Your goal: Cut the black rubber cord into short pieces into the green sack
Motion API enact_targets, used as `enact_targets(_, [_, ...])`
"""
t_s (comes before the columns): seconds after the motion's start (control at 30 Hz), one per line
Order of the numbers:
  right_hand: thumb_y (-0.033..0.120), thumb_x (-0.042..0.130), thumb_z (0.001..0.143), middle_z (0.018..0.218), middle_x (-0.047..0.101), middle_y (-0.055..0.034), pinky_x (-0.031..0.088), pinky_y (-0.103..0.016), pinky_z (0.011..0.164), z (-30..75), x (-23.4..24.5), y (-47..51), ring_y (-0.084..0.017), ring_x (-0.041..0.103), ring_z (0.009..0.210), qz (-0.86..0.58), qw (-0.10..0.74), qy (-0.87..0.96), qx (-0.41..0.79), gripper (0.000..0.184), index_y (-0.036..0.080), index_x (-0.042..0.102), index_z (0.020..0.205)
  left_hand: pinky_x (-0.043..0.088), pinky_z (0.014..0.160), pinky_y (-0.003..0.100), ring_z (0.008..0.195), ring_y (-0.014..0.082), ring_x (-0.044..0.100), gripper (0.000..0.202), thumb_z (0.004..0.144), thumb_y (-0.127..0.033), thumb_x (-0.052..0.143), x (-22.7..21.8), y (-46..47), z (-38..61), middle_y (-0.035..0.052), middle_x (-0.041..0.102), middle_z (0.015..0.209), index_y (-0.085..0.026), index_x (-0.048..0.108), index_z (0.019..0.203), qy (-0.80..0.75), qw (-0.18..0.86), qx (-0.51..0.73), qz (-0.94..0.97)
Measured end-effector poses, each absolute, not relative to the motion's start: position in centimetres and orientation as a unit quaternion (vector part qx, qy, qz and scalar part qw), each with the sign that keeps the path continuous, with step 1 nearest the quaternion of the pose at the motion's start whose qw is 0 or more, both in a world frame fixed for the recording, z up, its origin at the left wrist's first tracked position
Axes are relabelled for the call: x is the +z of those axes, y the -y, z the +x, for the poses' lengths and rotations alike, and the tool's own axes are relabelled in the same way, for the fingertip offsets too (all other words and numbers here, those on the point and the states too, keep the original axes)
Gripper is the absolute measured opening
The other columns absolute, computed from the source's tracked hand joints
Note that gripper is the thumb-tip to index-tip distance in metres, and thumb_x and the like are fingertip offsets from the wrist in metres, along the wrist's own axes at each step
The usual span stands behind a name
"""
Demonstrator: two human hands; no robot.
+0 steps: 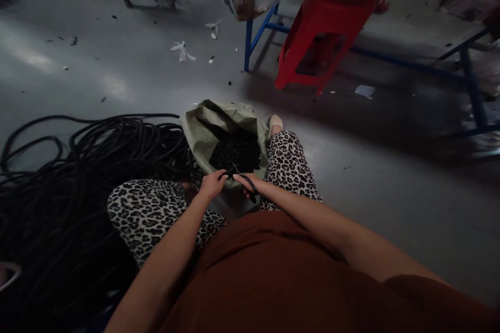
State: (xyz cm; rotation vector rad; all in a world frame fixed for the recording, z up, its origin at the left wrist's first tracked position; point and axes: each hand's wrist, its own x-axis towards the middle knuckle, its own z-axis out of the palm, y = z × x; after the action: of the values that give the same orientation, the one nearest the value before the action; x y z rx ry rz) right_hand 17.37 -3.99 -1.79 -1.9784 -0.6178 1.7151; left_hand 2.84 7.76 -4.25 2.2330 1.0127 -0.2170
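Note:
I sit with an open green sack (211,125) between my knees; it holds a heap of small black pieces (236,153). My left hand (213,183) is closed on the end of a thin black tube just over the sack's near rim. My right hand (247,183) is closed round the black handles of a cutting tool (250,187), whose tip meets the tube between the two hands. The hands are almost touching. The scene is dim, so the blades are hard to make out.
A big tangle of black hose (78,166) lies on the concrete floor to my left. A red plastic stool (326,26) and a blue metal frame (250,36) stand ahead. Scraps of litter (182,51) dot the floor.

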Motion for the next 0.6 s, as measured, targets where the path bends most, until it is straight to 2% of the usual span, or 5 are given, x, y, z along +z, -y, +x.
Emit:
enact_targets(0.2, [0.065,0.048,0.086,0.044,0.049,0.0029,0.039,-0.018,0.031,17.5,-2.0,4.0,-0.011,0.048,0.029,-0.742,0.240,0.211,0.590,0.054,0.011,0.059,0.086,0.043,0.094,0.032,0.109,0.0232,0.061,0.035,0.088,-0.036,0.051,-3.4,-7.9,2.7,0.0055,0.068,0.115,-0.023,0.063,0.119,-0.391,0.279,-0.087,0.873])
enact_targets(0.6, [0.056,0.053,0.087,0.050,0.053,0.0004,0.040,-0.022,0.033,17.4,-1.5,4.0,-0.011,0.046,0.030,-0.757,0.188,0.236,0.580,0.047,0.010,0.065,0.088,0.042,0.089,0.034,0.107,0.0234,0.062,0.034,0.089,-0.034,0.047,-2.6,-7.6,2.9,0.0056,0.070,0.112,-0.024,0.063,0.118,-0.374,0.216,-0.163,0.887])
